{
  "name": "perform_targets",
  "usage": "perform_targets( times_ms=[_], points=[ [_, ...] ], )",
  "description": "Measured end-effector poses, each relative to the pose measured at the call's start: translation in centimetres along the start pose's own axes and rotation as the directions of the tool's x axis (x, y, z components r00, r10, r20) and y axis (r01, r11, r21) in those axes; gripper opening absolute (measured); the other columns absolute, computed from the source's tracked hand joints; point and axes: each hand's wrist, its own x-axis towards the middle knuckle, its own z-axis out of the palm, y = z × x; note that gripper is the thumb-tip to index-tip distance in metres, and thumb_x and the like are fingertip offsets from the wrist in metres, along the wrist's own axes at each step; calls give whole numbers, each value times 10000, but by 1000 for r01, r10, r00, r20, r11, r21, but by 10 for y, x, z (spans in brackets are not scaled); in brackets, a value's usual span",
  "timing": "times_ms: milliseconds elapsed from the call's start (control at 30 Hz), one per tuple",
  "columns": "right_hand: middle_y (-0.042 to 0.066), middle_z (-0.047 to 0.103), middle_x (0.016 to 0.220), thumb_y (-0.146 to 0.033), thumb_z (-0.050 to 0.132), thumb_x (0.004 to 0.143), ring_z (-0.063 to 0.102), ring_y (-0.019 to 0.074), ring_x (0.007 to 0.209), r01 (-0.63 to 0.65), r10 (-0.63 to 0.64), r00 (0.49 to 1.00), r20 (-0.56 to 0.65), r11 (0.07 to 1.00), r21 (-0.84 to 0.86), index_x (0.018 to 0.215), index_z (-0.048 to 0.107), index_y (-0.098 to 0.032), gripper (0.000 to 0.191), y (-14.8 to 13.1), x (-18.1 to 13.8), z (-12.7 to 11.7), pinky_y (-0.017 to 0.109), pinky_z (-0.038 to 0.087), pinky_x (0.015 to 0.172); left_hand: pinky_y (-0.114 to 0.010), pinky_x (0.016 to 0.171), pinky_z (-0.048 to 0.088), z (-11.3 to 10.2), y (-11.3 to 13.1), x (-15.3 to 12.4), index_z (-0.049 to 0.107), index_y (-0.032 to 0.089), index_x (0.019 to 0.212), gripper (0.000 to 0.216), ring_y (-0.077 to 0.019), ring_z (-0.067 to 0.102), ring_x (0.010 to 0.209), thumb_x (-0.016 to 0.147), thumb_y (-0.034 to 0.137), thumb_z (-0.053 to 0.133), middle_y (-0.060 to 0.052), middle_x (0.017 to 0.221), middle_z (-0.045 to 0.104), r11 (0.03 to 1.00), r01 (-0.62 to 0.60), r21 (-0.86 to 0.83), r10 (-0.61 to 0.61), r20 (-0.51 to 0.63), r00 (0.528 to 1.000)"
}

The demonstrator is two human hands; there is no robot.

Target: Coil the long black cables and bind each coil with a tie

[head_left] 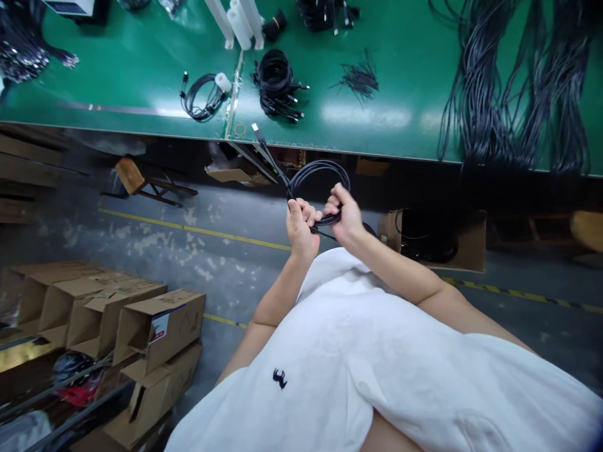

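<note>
A black cable point(316, 171) is looped into a coil just below the edge of the green table point(141, 69). My left hand point(300, 223) is closed round the gathered strands at the coil's bottom left. My right hand point(343, 212) is closed on the same bundle at the bottom right, thumb on top. One end of the cable, with a silver plug point(255, 128), sticks up and left over the table's edge.
On the green table lie a finished coil bundle point(276, 85), a smaller coil with a white piece point(205, 95), a heap of black ties point(360, 78), white tubes point(240, 22) and long hanging cables point(513, 94). Open cardboard boxes point(155, 323) stand at lower left; another box point(436, 242) sits under the table.
</note>
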Motion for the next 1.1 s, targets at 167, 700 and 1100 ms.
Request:
perform_targets(
  times_ms=[167,700,1100],
  points=[
    [-130,209,504,-459,708,789,216,34,398,-76,78,995,-68,996,39,717,355,-217,434,11,25,8,153,303,385,-177,533,399,13,-20,19,424,190,699,412,-49,329,465,901,534,525,72,564,317,991,-130,-12,131,17,991],
    [65,662,945,-352,524,939,600,190,834,895,511,431,744,-139,-423,961,560,-188,169,-195,189,18,252,344,639,-259,594,501,95,2,146,583,138,821,398,-85,493,496,799,524,678,40,584,471,760,561,328,-644,269,716],
    [-18,579,610,-363,432,960,411,66,591,632,1,775,632,27,-774,664,545,-164,374,-256,387,-34,223,320,620,-162,404,330,142,-30,170,503,182,758,360,-34,251,386,804,484,693,103,499,316,916,343,210,-320,-136,938]
  ],
)
